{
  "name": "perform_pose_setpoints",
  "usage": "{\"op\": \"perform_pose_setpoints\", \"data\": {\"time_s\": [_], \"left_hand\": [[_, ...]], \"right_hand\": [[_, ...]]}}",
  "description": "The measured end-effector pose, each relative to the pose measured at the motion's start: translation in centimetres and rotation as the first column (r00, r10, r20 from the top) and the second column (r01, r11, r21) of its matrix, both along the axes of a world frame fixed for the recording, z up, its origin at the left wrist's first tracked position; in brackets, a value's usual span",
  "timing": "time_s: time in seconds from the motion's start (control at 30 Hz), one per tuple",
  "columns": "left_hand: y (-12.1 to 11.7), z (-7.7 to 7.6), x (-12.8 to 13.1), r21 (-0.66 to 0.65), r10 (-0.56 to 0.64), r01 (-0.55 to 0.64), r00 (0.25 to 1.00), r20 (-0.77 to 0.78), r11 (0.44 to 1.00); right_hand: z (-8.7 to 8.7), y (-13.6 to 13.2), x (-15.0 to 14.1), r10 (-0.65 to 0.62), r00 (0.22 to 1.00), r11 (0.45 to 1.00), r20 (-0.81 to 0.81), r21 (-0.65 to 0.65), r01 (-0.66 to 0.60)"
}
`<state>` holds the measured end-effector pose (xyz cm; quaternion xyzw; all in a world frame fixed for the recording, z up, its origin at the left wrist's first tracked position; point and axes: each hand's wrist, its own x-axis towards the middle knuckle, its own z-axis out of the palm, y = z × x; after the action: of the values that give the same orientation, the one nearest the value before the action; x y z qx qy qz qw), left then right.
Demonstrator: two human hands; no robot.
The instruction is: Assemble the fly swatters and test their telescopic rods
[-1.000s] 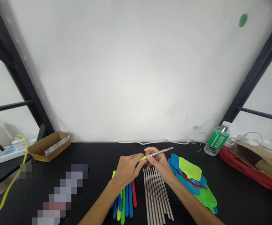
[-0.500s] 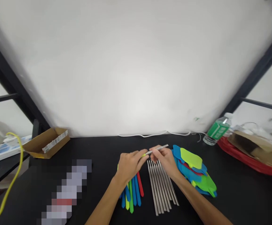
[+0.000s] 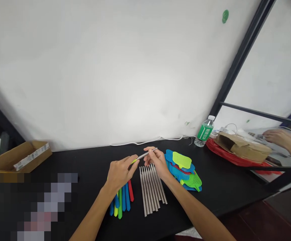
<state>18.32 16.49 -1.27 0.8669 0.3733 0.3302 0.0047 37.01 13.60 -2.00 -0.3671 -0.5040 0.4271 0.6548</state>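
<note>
One rod [image 3: 142, 156] is being pinched by the right hand [image 3: 157, 163]; the left hand [image 3: 121, 172] is pinching a yellow handle [image 3: 134, 161].

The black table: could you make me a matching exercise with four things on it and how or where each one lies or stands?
1. coloured sticks
2. bottle
3. metal rods
4. mesh pieces

A. in a row, silver
B. heaped, in several colours, right of the row
C. standing, with a green label
D. left of the row, partly hidden by the left hand

Pairs: 1-D, 2-C, 3-A, 4-B
</note>
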Motion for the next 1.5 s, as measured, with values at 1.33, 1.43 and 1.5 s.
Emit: {"op": "perform_pose_setpoints", "data": {"time_s": [1.33, 1.43, 1.5], "left_hand": [[-4.8, -2.4, -2.7, 0.372, 0.044, -0.052, 0.999, 0.031, 0.927], [-4.9, -2.3, -3.1, 0.347, 0.084, -0.086, 0.996, 0.021, 0.934], [-4.9, -2.2, -3.2, 0.342, 0.105, -0.101, 0.994, 0.006, 0.934]], "right_hand": [[-1.3, -4.6, -0.8, 0.024, 0.985, 0.995, 0.172, 0.087, -0.039], [-1.3, -4.2, -1.0, 0.062, 0.976, 0.994, 0.211, 0.073, -0.079], [-1.1, -4.0, -0.6, 0.087, 0.96, 0.992, 0.266, 0.063, -0.107]]}}
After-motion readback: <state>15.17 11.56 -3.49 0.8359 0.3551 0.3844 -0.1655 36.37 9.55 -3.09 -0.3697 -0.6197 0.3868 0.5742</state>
